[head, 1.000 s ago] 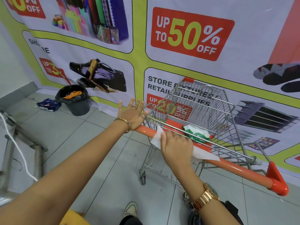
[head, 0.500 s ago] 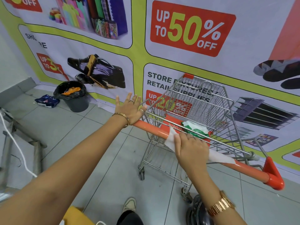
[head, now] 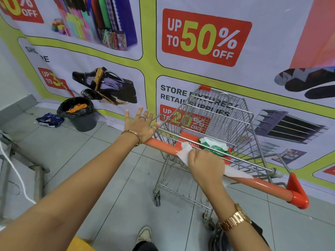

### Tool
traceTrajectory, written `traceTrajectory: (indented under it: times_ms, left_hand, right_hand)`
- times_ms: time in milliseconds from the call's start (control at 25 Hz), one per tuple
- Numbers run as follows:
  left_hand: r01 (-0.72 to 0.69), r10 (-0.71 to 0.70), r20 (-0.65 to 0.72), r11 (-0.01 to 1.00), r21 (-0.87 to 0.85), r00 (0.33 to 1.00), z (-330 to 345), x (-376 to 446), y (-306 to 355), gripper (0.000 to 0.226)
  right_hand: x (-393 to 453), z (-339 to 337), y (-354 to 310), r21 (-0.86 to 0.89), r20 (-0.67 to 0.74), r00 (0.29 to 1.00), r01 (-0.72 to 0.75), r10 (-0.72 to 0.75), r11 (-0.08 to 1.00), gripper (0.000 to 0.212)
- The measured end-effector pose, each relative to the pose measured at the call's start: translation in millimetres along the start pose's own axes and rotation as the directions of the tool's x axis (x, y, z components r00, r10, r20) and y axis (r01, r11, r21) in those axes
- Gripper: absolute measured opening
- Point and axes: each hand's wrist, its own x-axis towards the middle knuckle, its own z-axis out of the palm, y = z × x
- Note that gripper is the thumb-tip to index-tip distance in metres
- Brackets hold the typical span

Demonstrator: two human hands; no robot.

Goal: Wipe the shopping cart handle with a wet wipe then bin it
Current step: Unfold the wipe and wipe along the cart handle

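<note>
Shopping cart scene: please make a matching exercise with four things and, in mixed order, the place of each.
Things:
1. wet wipe
2. bin
3. green packet
4. left hand

Places:
A. on the floor by the wall
B. inside the cart
C. at the handle's left end, fingers spread
D. under the right hand, on the handle

Pairs: 1-D, 2-A, 3-B, 4-C

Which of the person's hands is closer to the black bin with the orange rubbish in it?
The left hand. It rests open on the orange handle's near end, beside the black bin. The right hand presses the white wipe farther along the handle.
</note>
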Motion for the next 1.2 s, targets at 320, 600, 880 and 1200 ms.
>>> traceTrajectory:
  times_ms: [320,600,880,1200]
  left_hand:
    - [-0.008,0.010,-0.044,0.999,0.042,0.999,-2.2,-2.1,-6.6,0.068]
    - [-0.001,0.003,-0.043,0.999,0.051,0.999,-0.6,-4.1,2.5,0.069]
    - [-0.002,0.005,-0.057,0.999,0.043,0.998,-0.7,-4.8,-2.7,0.069]
    - [0.001,0.002,-0.053,0.999,0.049,0.999,-1.1,-8.0,1.5,0.071]
  right_hand:
    - [6.8,2.0,-6.2,0.076,0.041,0.990,0.133,-0.136,0.988,0.045]
    - [-2.1,1.8,-17.5,0.047,-0.019,0.988,0.155,-0.154,0.987,0.036]
    - [-5.2,4.6,6.0,0.011,-0.026,0.991,0.132,-0.132,0.991,0.037]
    - [17.9,1.4,-41.7,0.136,0.034,0.959,0.273,-0.280,0.952,0.040]
